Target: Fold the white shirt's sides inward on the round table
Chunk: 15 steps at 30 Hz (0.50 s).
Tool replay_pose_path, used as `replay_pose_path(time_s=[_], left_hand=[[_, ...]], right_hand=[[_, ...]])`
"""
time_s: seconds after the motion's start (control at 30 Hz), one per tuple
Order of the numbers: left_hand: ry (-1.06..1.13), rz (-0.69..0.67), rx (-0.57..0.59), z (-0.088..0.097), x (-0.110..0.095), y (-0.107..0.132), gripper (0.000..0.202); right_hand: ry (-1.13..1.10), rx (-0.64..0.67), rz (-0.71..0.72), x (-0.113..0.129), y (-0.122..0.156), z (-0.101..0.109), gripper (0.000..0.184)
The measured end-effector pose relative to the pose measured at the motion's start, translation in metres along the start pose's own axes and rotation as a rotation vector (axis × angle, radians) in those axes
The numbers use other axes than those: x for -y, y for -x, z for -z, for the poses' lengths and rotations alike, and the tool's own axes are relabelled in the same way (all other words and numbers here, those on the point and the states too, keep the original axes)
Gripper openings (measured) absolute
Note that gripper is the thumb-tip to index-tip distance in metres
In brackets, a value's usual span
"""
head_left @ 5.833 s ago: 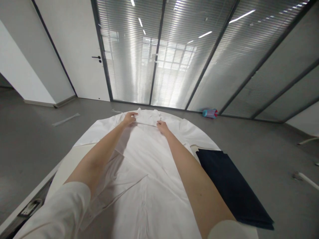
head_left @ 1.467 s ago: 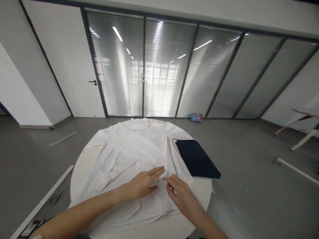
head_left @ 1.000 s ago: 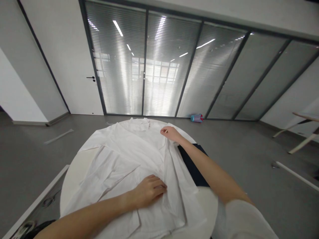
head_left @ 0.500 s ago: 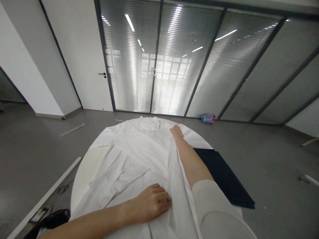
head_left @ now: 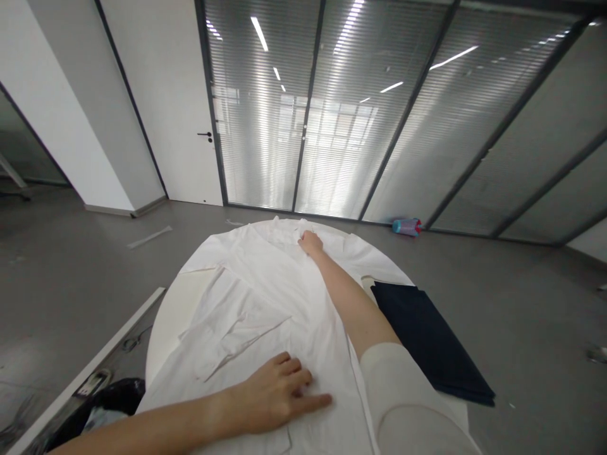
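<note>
A white shirt [head_left: 265,297] lies spread over a round white table [head_left: 165,316], collar at the far side. My left hand [head_left: 277,395] rests flat on the near part of the shirt, fingers stretched out and pointing right. My right arm reaches across the cloth and my right hand [head_left: 309,242] sits at the collar end with its fingers curled onto the fabric there; whether they pinch the cloth is hard to see. A folded dark navy garment [head_left: 427,341] lies on the table to the right of my right arm.
A black object [head_left: 90,411] sits on the floor below the table's near left edge. A blue and red bottle [head_left: 406,226] lies on the grey floor by the glass wall with blinds. A white door [head_left: 165,101] is at the back left.
My right hand has slid left along the far end of the shirt toward the collar. The fingers of my left hand have straightened and now lie flat on the cloth.
</note>
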State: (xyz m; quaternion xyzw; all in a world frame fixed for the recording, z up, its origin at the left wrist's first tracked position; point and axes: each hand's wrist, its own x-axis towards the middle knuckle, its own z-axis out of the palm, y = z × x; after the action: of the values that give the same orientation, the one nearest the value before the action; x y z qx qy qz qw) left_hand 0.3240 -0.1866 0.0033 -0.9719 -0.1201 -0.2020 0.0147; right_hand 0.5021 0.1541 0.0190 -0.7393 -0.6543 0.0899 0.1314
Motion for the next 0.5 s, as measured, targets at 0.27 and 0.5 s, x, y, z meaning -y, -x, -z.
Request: replay_pose_path(time_s=[0.27, 0.5], left_hand=[[0.078, -0.041, -0.169, 0.012, -0.01, -0.001, 0.01], [0.086, -0.094, -0.093, 0.0, -0.014, 0.016, 0.007]], right_hand=[[0.026, 0.03, -0.015, -0.007, -0.001, -0.003, 0.029], [0.052, 0.009, 0.055, 0.002, 0.006, -0.012, 0.027]])
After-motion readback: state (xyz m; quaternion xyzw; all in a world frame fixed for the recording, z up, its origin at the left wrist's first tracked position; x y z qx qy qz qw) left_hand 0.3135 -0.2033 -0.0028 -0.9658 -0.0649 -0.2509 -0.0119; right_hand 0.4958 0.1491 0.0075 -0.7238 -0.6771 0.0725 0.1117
